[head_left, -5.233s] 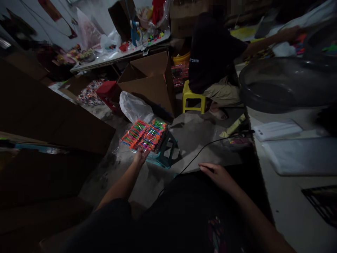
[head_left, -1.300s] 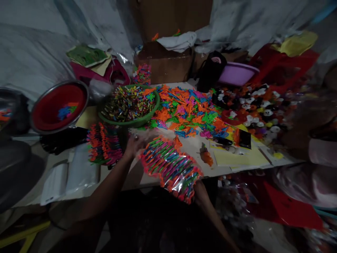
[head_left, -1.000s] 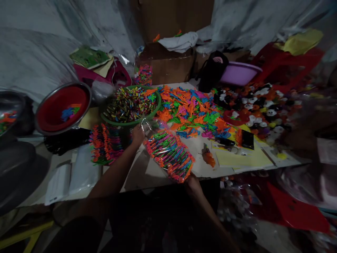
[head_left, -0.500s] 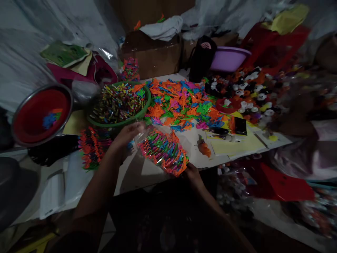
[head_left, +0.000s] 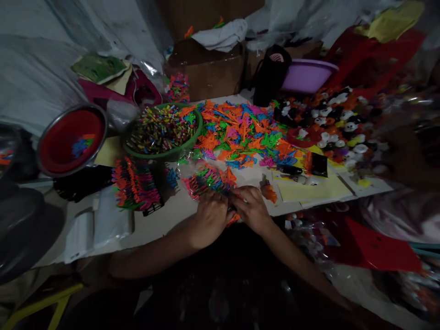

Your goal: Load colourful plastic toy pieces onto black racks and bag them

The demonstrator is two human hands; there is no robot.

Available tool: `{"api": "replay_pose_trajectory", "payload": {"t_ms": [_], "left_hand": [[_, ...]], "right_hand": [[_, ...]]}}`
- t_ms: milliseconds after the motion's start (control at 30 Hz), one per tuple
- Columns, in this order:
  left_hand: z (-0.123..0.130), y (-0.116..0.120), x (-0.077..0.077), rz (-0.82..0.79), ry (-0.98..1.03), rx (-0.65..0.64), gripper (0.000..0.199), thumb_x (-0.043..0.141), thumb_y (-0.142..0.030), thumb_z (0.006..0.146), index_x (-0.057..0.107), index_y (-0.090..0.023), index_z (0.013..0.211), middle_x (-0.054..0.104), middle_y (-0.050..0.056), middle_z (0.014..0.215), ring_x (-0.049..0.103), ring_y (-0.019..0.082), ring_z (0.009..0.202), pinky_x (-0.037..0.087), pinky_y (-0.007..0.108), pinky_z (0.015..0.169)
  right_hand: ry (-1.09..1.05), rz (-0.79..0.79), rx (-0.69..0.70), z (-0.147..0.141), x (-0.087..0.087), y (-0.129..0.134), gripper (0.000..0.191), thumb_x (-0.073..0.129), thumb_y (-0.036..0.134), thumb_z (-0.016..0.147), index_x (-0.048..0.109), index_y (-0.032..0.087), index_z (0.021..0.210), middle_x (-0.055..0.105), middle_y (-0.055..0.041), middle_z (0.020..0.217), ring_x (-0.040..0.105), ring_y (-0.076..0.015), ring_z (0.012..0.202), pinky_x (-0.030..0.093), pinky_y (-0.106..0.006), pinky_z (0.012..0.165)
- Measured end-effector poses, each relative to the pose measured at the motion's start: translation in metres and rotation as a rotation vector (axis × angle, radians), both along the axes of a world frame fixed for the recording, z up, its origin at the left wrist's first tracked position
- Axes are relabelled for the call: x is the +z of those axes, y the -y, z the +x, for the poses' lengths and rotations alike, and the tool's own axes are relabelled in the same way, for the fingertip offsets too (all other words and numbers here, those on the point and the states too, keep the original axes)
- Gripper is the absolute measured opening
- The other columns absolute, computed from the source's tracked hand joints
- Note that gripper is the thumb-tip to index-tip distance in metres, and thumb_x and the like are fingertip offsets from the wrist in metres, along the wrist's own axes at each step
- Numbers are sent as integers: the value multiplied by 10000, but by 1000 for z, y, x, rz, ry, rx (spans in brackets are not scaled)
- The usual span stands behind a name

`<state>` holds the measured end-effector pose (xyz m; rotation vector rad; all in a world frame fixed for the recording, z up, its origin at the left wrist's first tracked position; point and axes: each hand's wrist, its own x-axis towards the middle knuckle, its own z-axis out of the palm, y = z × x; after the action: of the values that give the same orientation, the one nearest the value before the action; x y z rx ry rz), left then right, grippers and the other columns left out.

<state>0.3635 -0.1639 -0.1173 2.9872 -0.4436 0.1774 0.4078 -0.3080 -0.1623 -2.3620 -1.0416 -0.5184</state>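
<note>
A clear plastic bag full of small coloured plastic pieces lies on the white table near its front edge. My left hand and my right hand are side by side on the bag's near end, fingers closed on the plastic there. To the left, a stack of the same coloured pieces sits on a black tray. Behind the bag spreads a loose heap of orange, green, blue and pink pieces.
A green basin of small coloured sticks and a red bowl stand at the left. Black, white and orange round toys cover the right. A purple basin and cardboard boxes stand behind. Flat plastic bags lie front left.
Five seconds ago I was turned toward the floor, left hand at packed bags on a stool. Since then I lowered a filled bag onto the table and brought both hands to its near end.
</note>
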Motion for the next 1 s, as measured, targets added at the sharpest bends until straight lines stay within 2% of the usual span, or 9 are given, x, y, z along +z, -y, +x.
{"api": "replay_pose_trajectory", "payload": {"t_ms": [100, 267, 333, 433, 600, 733, 833, 933, 1000], "left_hand": [[2, -7, -6, 39, 22, -13, 162, 455, -167, 805, 608, -142, 757, 624, 86, 748, 568, 210, 765, 431, 356, 763], [-9, -34, -9, 13, 116, -35, 174, 454, -158, 786, 585, -162, 673, 596, 73, 680, 554, 199, 714, 428, 322, 673], [-16, -51, -12, -3, 183, 47, 168, 476, -174, 774, 572, -171, 636, 578, 57, 633, 541, 186, 653, 410, 300, 609], [-27, -81, -20, -95, 268, 288, 219, 468, -228, 801, 548, -177, 603, 543, 33, 585, 522, 160, 593, 371, 269, 538], [-45, -110, -44, -635, 219, 589, 258, 424, -337, 841, 519, -175, 665, 506, -1, 617, 511, 115, 575, 402, 227, 530], [-49, -113, -64, -1149, 135, 683, 318, 402, -462, 827, 490, -174, 725, 514, -3, 702, 549, 119, 621, 480, 249, 566], [-45, -113, -67, -1164, 138, 650, 321, 393, -457, 836, 501, -176, 725, 519, 6, 727, 553, 127, 677, 493, 265, 616], [-36, -112, -55, -972, 184, 543, 301, 381, -393, 858, 539, -179, 717, 527, 19, 712, 524, 130, 679, 457, 265, 629], [-28, -108, -45, -878, 217, 456, 286, 375, -350, 865, 551, -182, 714, 530, 21, 693, 506, 130, 660, 427, 265, 621]], "right_hand": [[-57, 89, -14, -2, -3, -13, 194, 480, 137, 811, 646, 221, 865, 631, -33, 865, 502, -172, 851, 415, -313, 771], [-198, 217, -67, -11, -3, -24, 213, 430, 106, 796, 621, 199, 777, 609, -40, 779, 522, -163, 790, 438, -284, 723], [-254, 290, -222, -5, -3, -15, 187, 426, 151, 787, 596, 190, 721, 597, -41, 738, 545, -163, 742, 444, -285, 678], [-452, 412, -496, 13, -5, 8, 146, 478, 289, 754, 559, 179, 702, 589, -25, 643, 574, -163, 623, 443, -283, 596], [-739, 505, -691, 45, -29, 35, 191, 477, 346, 732, 549, 174, 772, 565, 8, 525, 576, -156, 523, 430, -265, 559], [-587, 194, -889, 66, -59, 40, 190, 432, 260, 732, 579, 147, 771, 601, -77, 640, 569, -208, 640, 409, -326, 626], [-356, 3, -791, 65, -66, 33, 225, 420, 196, 707, 600, 125, 823, 609, -156, 847, 540, -268, 849, 383, -387, 737], [-259, 112, -596, 42, -61, 14, 260, 411, 161, 680, 591, 134, 866, 592, -143, 906, 521, -256, 897, 388, -384, 778], [-462, 226, -416, 22, -60, -2, 288, 413, 164, 665, 576, 160, 904, 601, -90, 838, 550, -205, 769, 433, -332, 703]]}}
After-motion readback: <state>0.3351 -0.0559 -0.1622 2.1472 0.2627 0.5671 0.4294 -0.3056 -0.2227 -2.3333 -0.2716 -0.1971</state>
